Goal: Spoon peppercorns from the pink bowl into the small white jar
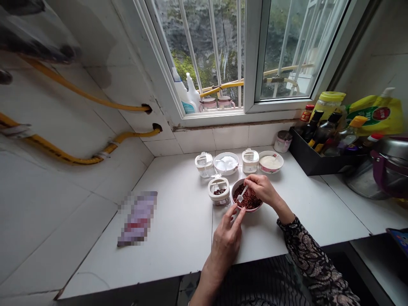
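One spoon (242, 194) pinched: right hand (262, 188) | left hand (227, 239) half-open, touching bowl (253, 210)

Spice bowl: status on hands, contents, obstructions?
Right hand holding white spoon in dark-red spice. Left hand at near rim of bowl. Jar close on left, clear of spoon.

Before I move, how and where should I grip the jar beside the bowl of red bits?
Likely by the clear body of the jar, below its pale rim, left hand coming from the left: the jar stands upright, and the bowl sits close on its right.
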Tool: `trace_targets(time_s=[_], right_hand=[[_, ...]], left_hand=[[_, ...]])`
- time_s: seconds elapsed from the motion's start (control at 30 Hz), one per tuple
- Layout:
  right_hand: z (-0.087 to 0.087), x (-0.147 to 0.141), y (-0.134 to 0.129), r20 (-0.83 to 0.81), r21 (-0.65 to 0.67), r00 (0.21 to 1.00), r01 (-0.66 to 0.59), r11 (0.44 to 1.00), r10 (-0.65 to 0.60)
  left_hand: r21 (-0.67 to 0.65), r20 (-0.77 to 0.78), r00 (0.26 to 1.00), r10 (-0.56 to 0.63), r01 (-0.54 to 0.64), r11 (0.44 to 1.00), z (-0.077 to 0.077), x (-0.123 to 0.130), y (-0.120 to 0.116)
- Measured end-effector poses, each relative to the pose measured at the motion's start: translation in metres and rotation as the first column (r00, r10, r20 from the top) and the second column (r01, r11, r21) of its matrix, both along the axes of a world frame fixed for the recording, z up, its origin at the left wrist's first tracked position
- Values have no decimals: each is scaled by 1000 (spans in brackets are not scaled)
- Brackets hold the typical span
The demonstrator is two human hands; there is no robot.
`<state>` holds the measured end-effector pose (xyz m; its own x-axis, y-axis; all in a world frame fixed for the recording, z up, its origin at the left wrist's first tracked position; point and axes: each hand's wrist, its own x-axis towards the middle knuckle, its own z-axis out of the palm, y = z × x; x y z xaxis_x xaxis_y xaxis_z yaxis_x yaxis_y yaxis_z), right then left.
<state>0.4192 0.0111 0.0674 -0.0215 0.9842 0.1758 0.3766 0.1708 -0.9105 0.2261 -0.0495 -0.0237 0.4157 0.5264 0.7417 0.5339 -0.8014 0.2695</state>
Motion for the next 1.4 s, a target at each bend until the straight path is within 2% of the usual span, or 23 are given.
trace_targets(time_s=[0.3, 0.47, 0.77, 0.97, 1.13, 1.23, 1.3, 1.4], right_hand=[[-2, -1, 1, -149, -152, 988, 27, 988, -50], [-4, -1, 3, -190, -168, 981, 8, 986, -40], [-6, 6, 5, -199, -113, 975, 81, 990, -103], [-5, 7, 9, -398, -119, 911, 69, 991, -111], [0, -13, 10, -484, -9, 867, 129, 992, -117], [-1, -31, 6, -389, 141, 919, 129, 982, -65], [-2, -39, 1, -204, 248, 979, 71, 966, -19], [-4, -40, -5, 39, 333, 999, -12, 943, 0]], left_hand=[[7, -5, 1000, -1, 1, 1000, 1, 0, 0], [-7, -5, 1000, -10, 10, 1000, 1, 0, 0], [-10, -7, 1000, -3, 3, 1000, -1, 0, 0], [-13, 15, 1000, -3, 3, 1000, -1, 1, 0], [-21, 6, 1000, -12, 12, 1000, -3, 1, 0], [-12, 10, 1000, -9, 9, 1000, -5, 2, 0], [-10, 19, 1000, 3, -3, 1000, -6, 3, 0], [-13, 18, 1000, 8, -8, 1000, -5, 3, 0]])
